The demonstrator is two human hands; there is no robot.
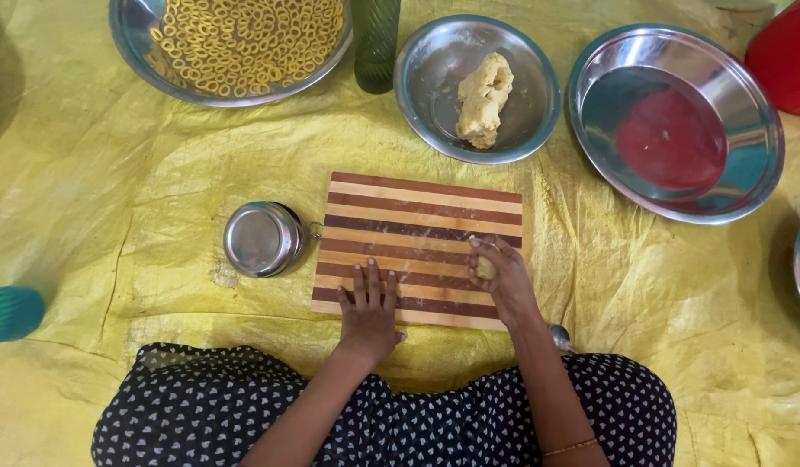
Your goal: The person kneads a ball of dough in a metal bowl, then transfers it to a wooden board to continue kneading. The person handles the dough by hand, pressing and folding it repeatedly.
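On a crumpled yellow sheet [114, 173], a person in a dotted dark dress sits at a striped wooden board [417, 216]. At far left lies a teal object [10, 313], cut off by the frame. Above, a steel bowl [127, 39] holds yellow dough rings [244, 39]. Just left of the board sits a small steel tin [261, 239], touching its edge or nearly so. The left hand [368, 311] lies flat on the board's near edge, fingers straight and slightly apart, holding nothing. A dark green tumbler [376, 43] stands beyond the board. The right hand [502, 281] is curled over a small dough piece [483, 270], fingertips closed on it, pressing it to the board. Behind, a steel dish [434, 60] holds a dough lump [484, 99]; right of it sits a steel pan [746, 112], then a red container [785, 56].
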